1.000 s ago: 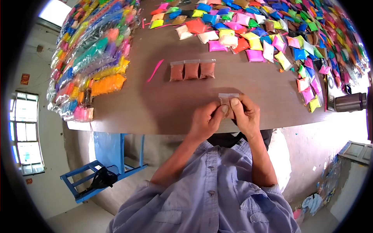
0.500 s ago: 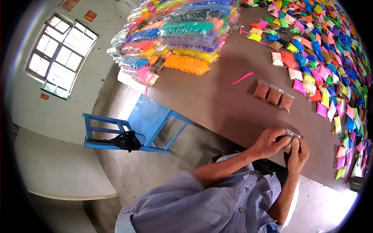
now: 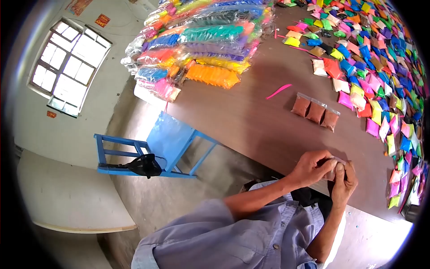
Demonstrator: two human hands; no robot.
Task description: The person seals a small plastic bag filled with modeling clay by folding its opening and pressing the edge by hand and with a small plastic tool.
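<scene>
A small clear bag of brown material is pinched between both hands close to the table's front edge. My left hand grips its left side, with the thumb near the top. My right hand holds the right side, its thumb pressed near the bag's upper edge. Fingers cover much of the bag. Just beyond the hands, three brown-filled bags lie side by side on the brown table. A pink strip lies to the left of those bags.
Large clear packs of coloured packets are piled at the table's far left. Many loose coloured packets spread over the right side. A blue chair with a black bag stands at the left, beyond the table edge.
The head view has swung left since a second ago, so the table appears tilted. Both hands keep hold of the small bag, whose top strip now shows less between the fingers.
</scene>
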